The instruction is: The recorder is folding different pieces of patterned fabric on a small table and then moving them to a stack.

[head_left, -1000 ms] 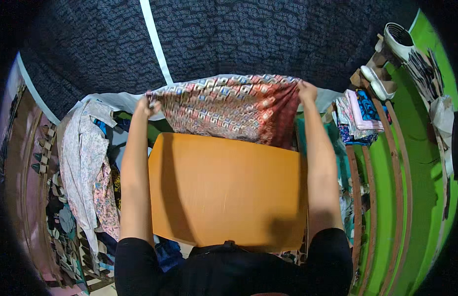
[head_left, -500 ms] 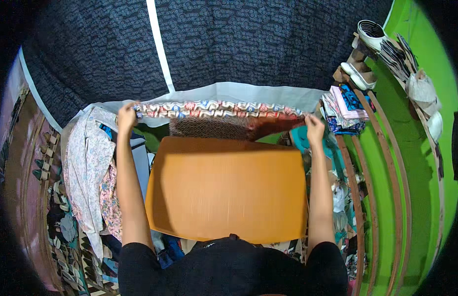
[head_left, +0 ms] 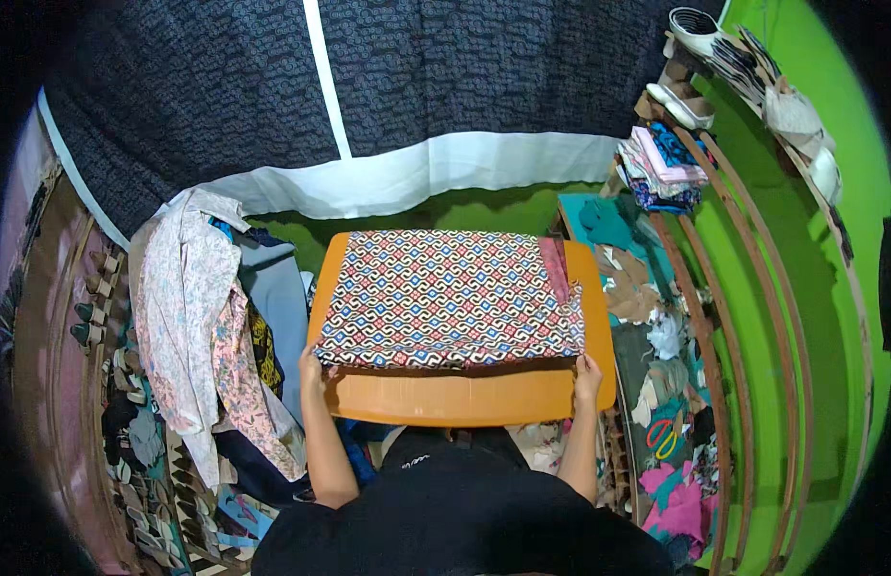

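A patterned cloth (head_left: 445, 298) in cream, black, red and blue lies spread over the orange tabletop (head_left: 436, 401). Its near edge is slightly raised and straight between my hands. At the near left corner my left hand (head_left: 314, 367) pinches the fabric. My right hand (head_left: 586, 377) grips the near right corner in the same way. Along the right side a reddish strip of the cloth (head_left: 555, 269) shows, with some creases below it. The fingertips are partly covered by the fabric.
Floral garments (head_left: 191, 307) are heaped at the left. A folded cloth stack (head_left: 661, 173) sits on a wooden rack at the right. Red and yellow-handled scissors (head_left: 664, 439) lie among scraps at the lower right. A dark curtain (head_left: 484, 77) hangs behind the table.
The cloth, stretched in the air beyond the table before, now lies over the tabletop. Both hands have come back toward me, still holding its corners.
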Tool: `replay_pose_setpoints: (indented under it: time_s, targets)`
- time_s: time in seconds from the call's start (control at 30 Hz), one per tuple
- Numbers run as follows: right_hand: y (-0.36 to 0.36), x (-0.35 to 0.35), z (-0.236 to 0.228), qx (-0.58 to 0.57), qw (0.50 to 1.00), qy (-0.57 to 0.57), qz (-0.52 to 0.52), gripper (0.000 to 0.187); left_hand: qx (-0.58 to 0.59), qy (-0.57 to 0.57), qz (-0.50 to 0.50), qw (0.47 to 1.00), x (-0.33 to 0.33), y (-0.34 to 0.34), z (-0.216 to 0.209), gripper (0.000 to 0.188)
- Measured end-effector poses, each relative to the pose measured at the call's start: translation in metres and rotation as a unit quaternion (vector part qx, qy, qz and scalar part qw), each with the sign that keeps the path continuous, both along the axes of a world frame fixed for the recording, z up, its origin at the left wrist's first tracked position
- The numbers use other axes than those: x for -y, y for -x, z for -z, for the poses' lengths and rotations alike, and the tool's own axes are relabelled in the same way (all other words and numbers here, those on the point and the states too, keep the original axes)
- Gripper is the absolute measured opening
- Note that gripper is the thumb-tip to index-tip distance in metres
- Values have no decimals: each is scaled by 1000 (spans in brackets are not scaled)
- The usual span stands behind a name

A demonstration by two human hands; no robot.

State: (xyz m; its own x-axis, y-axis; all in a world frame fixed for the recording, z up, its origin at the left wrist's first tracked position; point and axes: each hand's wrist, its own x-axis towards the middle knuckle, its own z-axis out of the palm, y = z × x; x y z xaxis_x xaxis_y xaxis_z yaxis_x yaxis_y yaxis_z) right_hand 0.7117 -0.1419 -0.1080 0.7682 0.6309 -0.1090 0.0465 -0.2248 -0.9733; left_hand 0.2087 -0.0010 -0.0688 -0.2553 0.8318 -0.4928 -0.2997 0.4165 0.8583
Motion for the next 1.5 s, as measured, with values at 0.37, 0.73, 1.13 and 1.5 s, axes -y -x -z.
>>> replay_pose_setpoints:
  time_s: [0.37,0.73,1.13,1.5]
  targets:
    - [1,76,-18,76,994,10,-80,23,15,-72,-55,996,95,17,16,32]
    - [-6,213,-14,80,990,-89,-69,14,-77,-39,-67,994,270,4,3,39]
    - [3,253,-64,41,950,-297,-82,11,-121,-98,-158,975,355,38,-68,14]
    - [-11,255,-57,225,963,-41,-144,16,-157,-119,-252,948,375,16,-61,12]
